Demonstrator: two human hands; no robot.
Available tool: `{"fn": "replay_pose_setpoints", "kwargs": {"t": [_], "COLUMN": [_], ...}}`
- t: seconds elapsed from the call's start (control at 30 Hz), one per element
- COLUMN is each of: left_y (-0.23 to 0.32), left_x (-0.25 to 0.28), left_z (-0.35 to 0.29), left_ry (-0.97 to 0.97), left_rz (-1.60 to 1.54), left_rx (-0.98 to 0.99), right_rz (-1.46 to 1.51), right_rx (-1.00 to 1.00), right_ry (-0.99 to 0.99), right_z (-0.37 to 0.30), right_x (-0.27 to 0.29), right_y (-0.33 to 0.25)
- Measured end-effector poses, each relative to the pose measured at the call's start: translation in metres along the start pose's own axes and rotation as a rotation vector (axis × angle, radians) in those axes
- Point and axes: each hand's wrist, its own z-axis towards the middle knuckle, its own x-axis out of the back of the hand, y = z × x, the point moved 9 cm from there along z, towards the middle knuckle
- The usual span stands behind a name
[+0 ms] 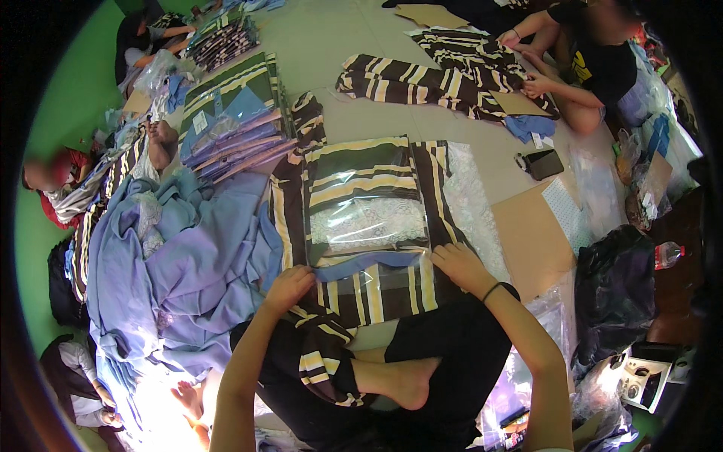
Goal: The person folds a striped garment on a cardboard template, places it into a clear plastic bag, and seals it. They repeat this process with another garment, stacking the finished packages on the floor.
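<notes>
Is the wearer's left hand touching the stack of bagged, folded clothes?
Apart. The head view shows the left hand at the striped garment's lower left, with the stack farther forward beyond blue cloth.

A garment-packing workroom is shown by stacked bagged clothes [235, 124], heaped blue cloth [181, 271] and people [606, 71] seated across the floor [324, 68].

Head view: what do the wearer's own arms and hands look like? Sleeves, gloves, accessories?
Left hand and right hand ungloved. Left forearm and right forearm bare, no sleeves in sight. Thin dark wristband on the right; none visible on the left. No markings discernible.
</notes>
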Motion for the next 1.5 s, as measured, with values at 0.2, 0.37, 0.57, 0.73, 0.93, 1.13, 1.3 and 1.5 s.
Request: {"fn": "replay_pose_setpoints", "kwargs": {"t": [0.2, 0.37, 0.57, 0.73, 0.93, 1.13, 1.3, 1.5], "left_y": [-0.004, 0.007, -0.034, -0.049, -0.046, -0.042, -0.049, -0.055], "left_x": [0.003, 0.016, 0.008, -0.003, -0.004, -0.007, -0.022, -0.023], "left_z": [0.0, 0.006, -0.001, -0.01, -0.014, -0.013, -0.014, 0.004], "left_ry": [-0.017, 0.03, 0.033, 0.363, 0.525, 0.551, 0.458, 0.069], "left_rz": [-0.118, -0.099, -0.486, -0.614, -0.425, -0.34, -0.318, 0.125], "left_rx": [0.062, -0.005, 0.54, 0.788, 0.891, 0.936, 1.004, 1.085], "right_rz": [-0.133, 0.166, 1.066, 1.291, 0.946, 0.642, 0.499, 0.305], "right_rx": [0.151, 0.174, -0.48, -0.843, -0.876, -0.874, -0.866, -0.806], "right_ry": [-0.023, 0.139, -0.045, -0.013, 0.092, 0.135, 0.069, -0.017], "right_z": [0.012, 0.008, -0.012, -0.026, -0.02, -0.015, -0.006, 0.014], "right_x": [-0.016, 0.002, -0.047, -0.07, -0.066, -0.067, -0.073, -0.059], "right_y": [-0.015, -0.01, 0.035, 0.052, 0.06, 0.064, 0.06, 0.054]}}
